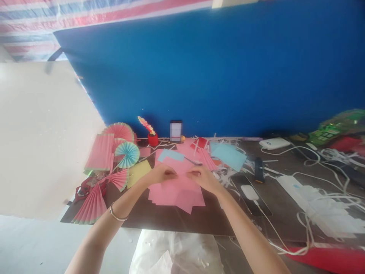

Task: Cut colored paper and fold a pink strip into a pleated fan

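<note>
Several pink paper sheets (pixel 176 194) lie in an uneven, overlapping pile at the front of the dark table. Over the pile, my left hand (pixel 162 174) has its fingers pinched together at pink paper. A short gap to the right, my right hand (pixel 204 177) pinches pink paper too; its edges blend with the sheets below. Just beyond my fingers lie a light blue paper piece (pixel 171 155) and a thin dark tool (pixel 193 161), too blurred to name. A yellow sheet (pixel 140 172) lies beside my left forearm.
Folded paper fans (pixel 92 205) and a blue paper rosette (pixel 127 154) crowd the left. A red pot (pixel 153 139) and a propped phone (pixel 176 131) stand by the blue panel (pixel 211 76). Rightward are paper scraps, a dark phone (pixel 251 195), a power strip (pixel 299 199) and white cables.
</note>
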Demonstrator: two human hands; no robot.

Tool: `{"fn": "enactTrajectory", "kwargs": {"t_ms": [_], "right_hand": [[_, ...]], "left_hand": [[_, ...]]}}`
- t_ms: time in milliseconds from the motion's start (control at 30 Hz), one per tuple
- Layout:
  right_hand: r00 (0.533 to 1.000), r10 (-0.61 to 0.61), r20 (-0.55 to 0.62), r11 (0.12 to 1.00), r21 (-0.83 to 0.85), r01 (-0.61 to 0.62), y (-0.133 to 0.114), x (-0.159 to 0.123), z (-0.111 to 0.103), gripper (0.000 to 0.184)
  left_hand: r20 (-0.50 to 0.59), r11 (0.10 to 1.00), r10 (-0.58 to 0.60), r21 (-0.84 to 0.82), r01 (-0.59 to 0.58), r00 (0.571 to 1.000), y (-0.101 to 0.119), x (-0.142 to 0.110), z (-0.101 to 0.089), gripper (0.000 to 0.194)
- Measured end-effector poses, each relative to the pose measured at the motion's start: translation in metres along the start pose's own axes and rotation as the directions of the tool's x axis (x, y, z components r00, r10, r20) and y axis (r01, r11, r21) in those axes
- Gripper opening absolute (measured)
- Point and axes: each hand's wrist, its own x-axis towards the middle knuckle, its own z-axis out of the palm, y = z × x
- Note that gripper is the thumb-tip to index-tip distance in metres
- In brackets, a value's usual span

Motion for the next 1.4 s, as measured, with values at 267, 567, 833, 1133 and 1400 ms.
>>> {"fn": "enactTrajectory", "kwargs": {"t_ms": [267,567,833,1133,1400], "right_hand": [[0.996,0.083,-0.045,0.994,0.078,-0.079,0.004,-0.001,-0.006,0.016],[0.990,0.138,0.040,0.986,0.088,-0.141,0.014,0.001,-0.011,0.020],[0.982,0.185,0.036,0.982,0.043,-0.186,0.019,-0.002,-0.011,0.029],[0.978,0.186,0.099,0.981,0.047,-0.191,0.023,-0.007,-0.012,0.029],[0.984,0.154,0.094,0.988,0.009,-0.155,0.020,-0.007,-0.010,0.030]], "left_hand": [[-0.003,0.997,-0.041,0.066,0.041,0.999,-0.008,-0.012,-0.019,0.032],[0.072,0.988,-0.153,0.005,0.153,0.986,-0.013,-0.019,-0.031,0.033],[0.127,0.950,-0.262,-0.140,0.279,0.957,-0.041,-0.024,-0.018,0.056],[0.109,0.984,-0.153,-0.074,0.162,0.982,-0.046,-0.023,-0.012,0.033],[0.022,0.994,-0.090,0.065,0.088,0.996,-0.038,-0.015,0.000,0.033]]}}
